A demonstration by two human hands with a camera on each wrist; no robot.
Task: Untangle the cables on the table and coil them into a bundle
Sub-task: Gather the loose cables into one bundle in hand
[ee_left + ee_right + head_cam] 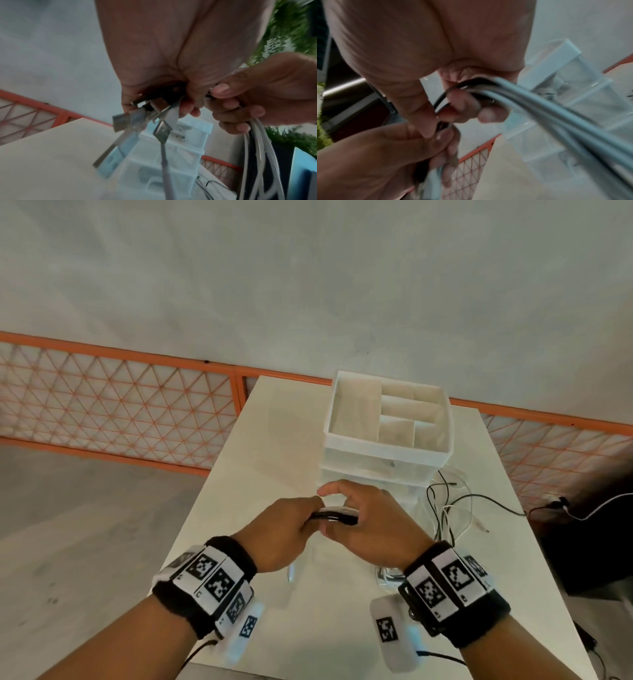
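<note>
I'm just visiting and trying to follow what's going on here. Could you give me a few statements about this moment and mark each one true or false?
1. Both hands hold the cable bundle. True: the left hand and right hand grip it together above the table.
2. The cables in the bundle are all black. False: white and black ones run together.
3. Some cables still lie loose on the table. True: a tangle of loose cables lies right of the hands.
4. The white organizer box is full of cables. False: its top compartments look empty.
5. Metal plugs stick out of the left hand. True.
</note>
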